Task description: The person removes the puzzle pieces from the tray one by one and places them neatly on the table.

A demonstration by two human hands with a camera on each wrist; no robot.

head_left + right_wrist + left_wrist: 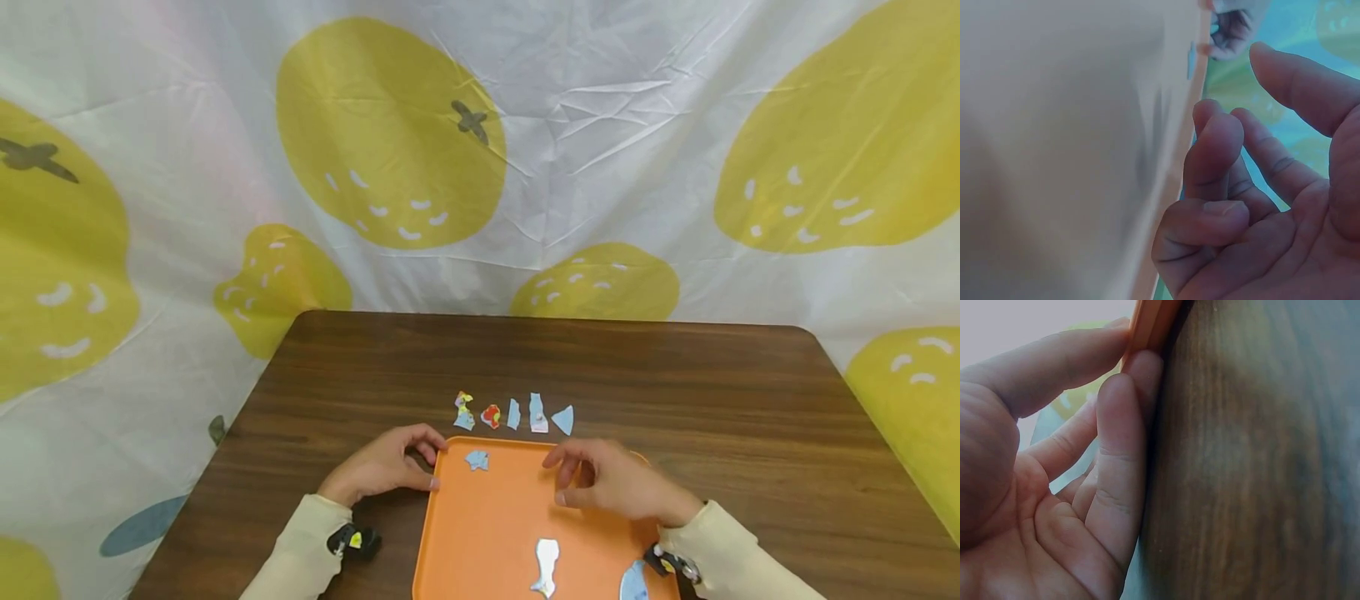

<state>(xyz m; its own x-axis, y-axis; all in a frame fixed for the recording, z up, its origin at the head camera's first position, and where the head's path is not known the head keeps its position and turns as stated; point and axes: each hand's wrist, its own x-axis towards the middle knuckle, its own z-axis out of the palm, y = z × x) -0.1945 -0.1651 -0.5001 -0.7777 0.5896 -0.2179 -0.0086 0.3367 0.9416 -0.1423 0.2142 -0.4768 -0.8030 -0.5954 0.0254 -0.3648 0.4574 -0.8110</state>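
At the left rim of the orange tray (480, 508), my left hand (390, 461) grips the edge near the far left corner. The left wrist view shows thumb and fingertips meeting at the orange rim (1155, 324). My right hand (618, 479) hangs over the tray's right part, its fingers loosely bent and nothing between them. On the tray lie a small blue irregular flat piece (477, 460) by the far left corner, a pale, shiny, long piece (547, 567) near the front, and a light-blue piece (634, 582) beside my right wrist.
Beyond the tray's far edge, several flat pieces lie in a row on the dark wooden table (360, 367): a multicoloured one (464, 412), a red one (491, 416) and light-blue ones, including a triangular one (563, 419). A fruit-patterned white cloth (585, 167) hangs behind the table.
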